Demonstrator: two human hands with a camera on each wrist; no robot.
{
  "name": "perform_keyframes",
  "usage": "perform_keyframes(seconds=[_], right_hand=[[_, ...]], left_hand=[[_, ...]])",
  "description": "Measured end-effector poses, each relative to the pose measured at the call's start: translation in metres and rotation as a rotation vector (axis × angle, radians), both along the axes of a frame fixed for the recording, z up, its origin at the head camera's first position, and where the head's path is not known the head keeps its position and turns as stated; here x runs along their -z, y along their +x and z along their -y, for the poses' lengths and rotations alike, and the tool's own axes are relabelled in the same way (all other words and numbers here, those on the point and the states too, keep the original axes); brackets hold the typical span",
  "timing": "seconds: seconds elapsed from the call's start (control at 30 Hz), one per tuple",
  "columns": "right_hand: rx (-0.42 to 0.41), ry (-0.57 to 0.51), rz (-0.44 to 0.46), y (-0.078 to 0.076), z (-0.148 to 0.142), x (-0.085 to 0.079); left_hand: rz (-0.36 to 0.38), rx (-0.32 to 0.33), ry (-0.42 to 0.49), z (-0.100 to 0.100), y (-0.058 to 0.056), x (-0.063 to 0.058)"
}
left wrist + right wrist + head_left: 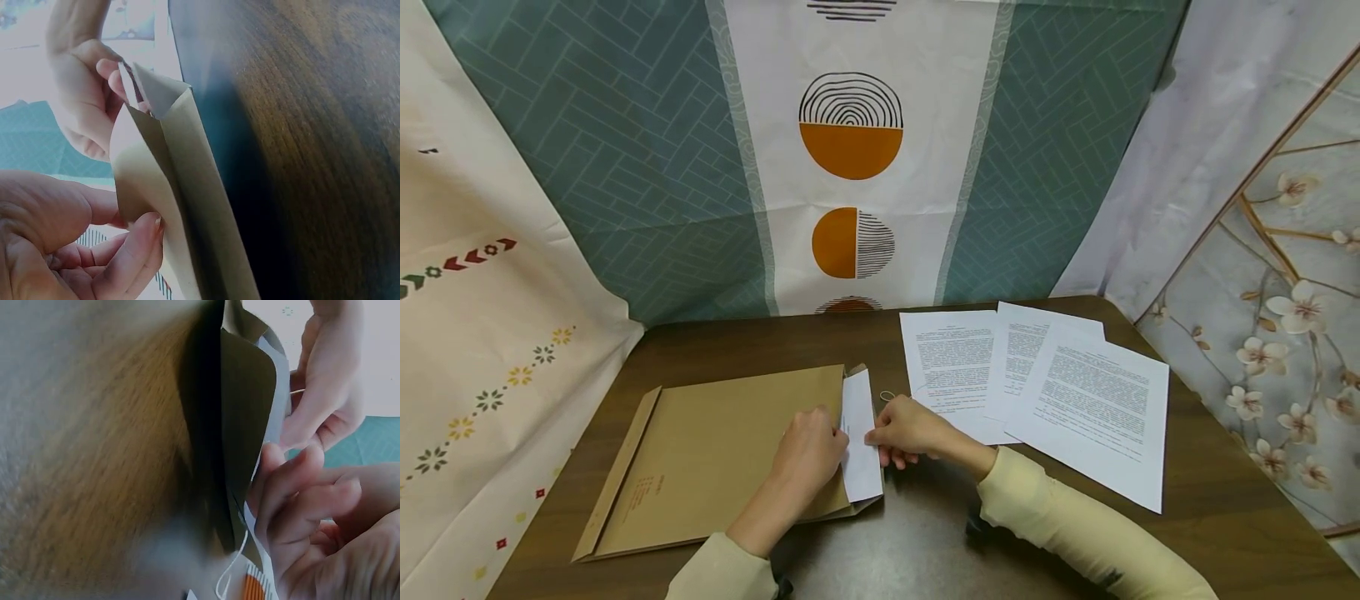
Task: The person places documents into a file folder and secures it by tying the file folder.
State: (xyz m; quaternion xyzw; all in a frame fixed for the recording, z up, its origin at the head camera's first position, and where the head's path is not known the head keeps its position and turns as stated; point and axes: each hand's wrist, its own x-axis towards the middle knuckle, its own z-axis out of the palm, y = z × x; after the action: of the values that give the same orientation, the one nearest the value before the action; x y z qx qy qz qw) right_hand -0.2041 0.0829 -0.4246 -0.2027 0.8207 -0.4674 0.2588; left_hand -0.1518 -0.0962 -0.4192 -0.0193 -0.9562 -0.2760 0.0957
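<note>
Your left hand (808, 454) pinches the mouth edge of the brown envelope (722, 450), most of which lies to the left of those fingers. Your right hand (912, 427) grips the white paper (861, 475) with the thumb on top, the sheet poking out of the mouth between your two sets of fingers. Expect the paper to be light, limp and easily creased (perhaps slippery too), so hold it flat near its edge; the envelope looks stiffer, best taken by its lip.

Tan envelope (737, 458), red print (643, 492); white sheets (1090, 404); brown wood-grain table (1232, 525).
</note>
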Motion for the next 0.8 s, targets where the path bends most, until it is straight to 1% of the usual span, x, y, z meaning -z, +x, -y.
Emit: perform_keyframes(seconds=[0.17, 0.27, 0.5, 0.6, 0.8], right_hand=[[-0.003, 0.112, -0.021, -0.004, 0.005, 0.003], [-0.007, 0.160, -0.045, -0.005, 0.009, 0.004], [-0.061, 0.242, -0.166, -0.008, 0.019, 0.005], [-0.083, 0.264, -0.194, -0.009, 0.023, 0.006], [-0.103, 0.266, -0.207, -0.012, 0.030, 0.010]], left_hand=[[-0.023, 0.013, -0.009, 0.000, 0.002, 0.000], [-0.025, 0.015, -0.009, 0.000, 0.002, -0.001], [-0.058, 0.025, -0.016, 0.000, 0.003, 0.000], [-0.069, 0.032, -0.017, 0.000, 0.002, 0.001], [-0.065, 0.034, -0.015, -0.001, 0.002, 0.002]])
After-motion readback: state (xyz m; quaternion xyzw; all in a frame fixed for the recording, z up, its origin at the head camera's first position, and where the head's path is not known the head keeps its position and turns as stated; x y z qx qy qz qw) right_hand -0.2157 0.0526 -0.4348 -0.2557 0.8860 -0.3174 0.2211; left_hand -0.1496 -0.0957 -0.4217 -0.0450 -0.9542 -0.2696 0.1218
